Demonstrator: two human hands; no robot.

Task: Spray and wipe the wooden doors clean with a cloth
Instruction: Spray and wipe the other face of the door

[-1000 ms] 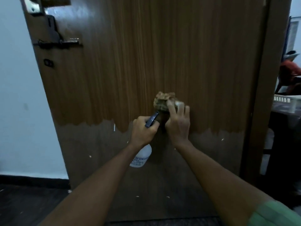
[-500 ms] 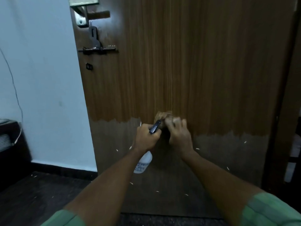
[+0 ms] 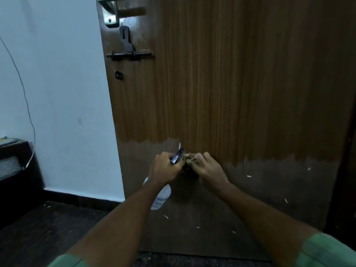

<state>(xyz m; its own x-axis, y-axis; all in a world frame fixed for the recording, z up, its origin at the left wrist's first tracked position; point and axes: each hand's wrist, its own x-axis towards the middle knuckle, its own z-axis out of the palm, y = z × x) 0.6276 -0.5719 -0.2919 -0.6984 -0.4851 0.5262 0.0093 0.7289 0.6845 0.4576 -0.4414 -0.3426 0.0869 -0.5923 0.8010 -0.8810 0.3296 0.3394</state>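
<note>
A tall brown wooden door [image 3: 221,83] fills the view; its lower part is dull and faded, with pale flecks. My left hand [image 3: 165,168] grips a white spray bottle [image 3: 160,197] by its dark blue trigger head, the bottle hanging below my fist. Right beside it, my right hand [image 3: 207,168] holds a crumpled tan cloth [image 3: 189,157] bunched against the door at the edge of the faded band. Most of the cloth is hidden by my fingers.
A dark latch bolt [image 3: 129,54] and a metal handle plate [image 3: 110,14] sit at the door's upper left. A pale blue wall [image 3: 57,93] with a thin hanging wire is on the left, dark furniture [image 3: 13,162] at far left, dark floor below.
Both hands have dropped down the door, from the shiny wood to the faded band. The cloth is more bunched in my right hand. My view swung left and down.
</note>
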